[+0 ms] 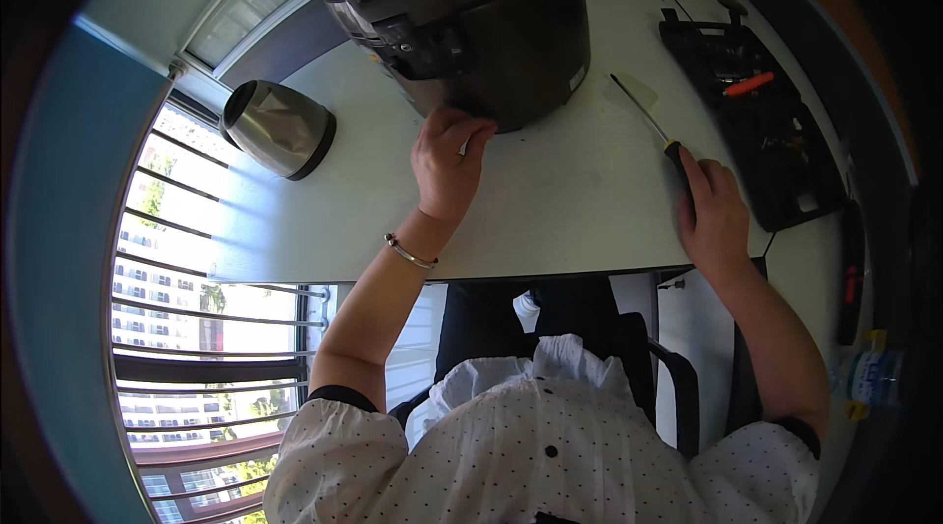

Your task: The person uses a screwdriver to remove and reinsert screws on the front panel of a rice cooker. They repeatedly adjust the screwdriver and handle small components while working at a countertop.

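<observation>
A large dark rice cooker point(521, 57) stands at the far middle of the white table, its latch side angled to the left. At its lower front edge is my left hand point(447, 156), thumb and fingertips pinched together; whatever they hold, if anything, is hidden. My right hand point(715, 215) rests low over the table's right side, wrapped round a screwdriver point(678, 163) with a dark handle and a yellow collar. The thin metal shaft points away and to the left, its tip apart from the cooker.
A steel kettle point(285, 131) lies tipped at the left by the barred window. To the right lies an open black tool case point(776, 146) with an orange-handled tool point(748, 84). A plastic bottle point(872, 377) is at the right rim. The table's front edge point(550, 275) runs before my lap.
</observation>
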The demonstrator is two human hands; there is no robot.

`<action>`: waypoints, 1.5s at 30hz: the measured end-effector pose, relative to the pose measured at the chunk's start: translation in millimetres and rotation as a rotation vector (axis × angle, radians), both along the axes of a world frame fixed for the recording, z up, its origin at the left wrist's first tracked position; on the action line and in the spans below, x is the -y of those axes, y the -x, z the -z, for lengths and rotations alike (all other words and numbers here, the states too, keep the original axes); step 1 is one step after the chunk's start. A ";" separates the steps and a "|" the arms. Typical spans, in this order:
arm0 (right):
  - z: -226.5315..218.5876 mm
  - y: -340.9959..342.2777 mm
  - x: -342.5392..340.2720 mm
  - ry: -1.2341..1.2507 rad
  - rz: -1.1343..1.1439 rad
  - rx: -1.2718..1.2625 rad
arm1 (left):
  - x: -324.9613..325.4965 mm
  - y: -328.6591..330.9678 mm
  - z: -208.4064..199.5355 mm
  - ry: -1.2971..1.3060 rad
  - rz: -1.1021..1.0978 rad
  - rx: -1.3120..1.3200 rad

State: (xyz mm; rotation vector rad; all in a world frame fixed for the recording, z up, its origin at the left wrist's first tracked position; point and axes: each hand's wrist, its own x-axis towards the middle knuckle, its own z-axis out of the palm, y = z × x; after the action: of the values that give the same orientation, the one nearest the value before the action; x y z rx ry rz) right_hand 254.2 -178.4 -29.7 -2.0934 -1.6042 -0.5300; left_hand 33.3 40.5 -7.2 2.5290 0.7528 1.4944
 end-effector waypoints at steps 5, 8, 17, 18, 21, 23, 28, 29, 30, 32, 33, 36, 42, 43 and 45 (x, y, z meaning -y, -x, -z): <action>0.0 -0.6 0.3 0.012 0.009 0.010 | -2.2 -1.1 2.5 -0.087 -0.016 -0.006; 0.1 -0.1 0.0 0.018 0.015 0.003 | -1.3 -1.5 1.4 -0.120 -0.029 -0.017; 3.2 -2.3 -0.3 0.010 0.001 0.010 | -4.2 -3.0 4.1 -0.068 0.001 0.053; 3.0 -2.1 -0.4 0.011 0.000 0.009 | -3.6 -3.4 3.8 -0.061 -0.007 0.061; 2.5 -1.9 0.0 0.015 0.005 0.009 | -1.6 -5.3 2.3 -0.028 -0.030 0.085; 2.6 -1.5 -0.3 0.016 0.012 0.013 | -2.1 -5.4 1.8 0.009 -0.048 0.097; 2.5 -1.1 -0.3 0.017 0.016 0.005 | -2.1 -5.2 1.0 -0.017 -0.105 0.091; 2.3 -1.0 -0.3 0.019 0.017 0.004 | -2.2 -5.3 1.2 -0.029 -0.114 0.090; 2.0 -0.7 -0.3 0.017 0.017 0.005 | -2.6 -5.2 1.7 -0.053 -0.124 0.068; 0.8 0.0 -0.6 0.013 0.013 0.008 | -3.3 -4.6 3.1 -0.102 -0.148 0.028; 0.5 0.8 -0.4 0.017 0.017 0.008 | -3.5 -4.0 3.2 -0.103 -0.143 0.026; -1.8 2.1 -0.4 0.029 0.026 0.012 | -5.0 -2.4 1.5 -0.103 -0.128 0.022; -2.4 1.6 -0.1 0.025 0.010 0.016 | -3.2 -1.1 -1.3 -0.089 -0.099 0.036; -2.2 1.7 -0.1 0.020 0.006 0.018 | -3.1 -1.6 -0.2 -0.078 -0.096 0.046; -3.0 2.8 -0.1 0.017 0.005 0.022 | -3.7 -1.4 0.9 -0.077 -0.095 0.047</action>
State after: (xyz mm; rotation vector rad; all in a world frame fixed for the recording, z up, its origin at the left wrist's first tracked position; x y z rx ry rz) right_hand 251.4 -178.3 -26.7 -2.1108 -1.6216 -0.5445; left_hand 34.7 44.2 -8.1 2.5358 0.8344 1.6377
